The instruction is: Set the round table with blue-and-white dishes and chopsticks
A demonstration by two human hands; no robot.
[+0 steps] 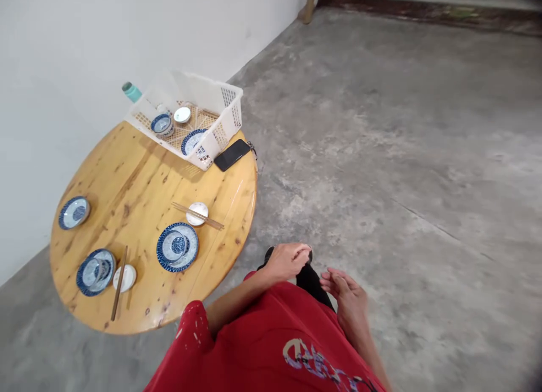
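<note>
My left hand point(291, 258) is in front of my body with its fingers curled into a loose fist, and nothing shows in it. My right hand point(348, 297) hangs to its right, fingers loosely bent and partly apart, holding nothing. Both are off the round wooden table point(139, 211). Nearest to my left hand on the table is a blue-and-white plate with a bowl and a glass cup point(178, 246). Behind it, chopsticks point(214, 223) rest across a small white dish point(197, 211).
A white plastic basket point(228, 107) holds a bowl point(162, 125), a small dish point(182, 115) and a plate point(193, 140). Beside it lie a phone point(232, 155) and a teal bottle point(132, 92). More blue-and-white tableware point(95, 272) and chopsticks point(116, 296) stand at the left. A white wall point(63, 59) borders the table.
</note>
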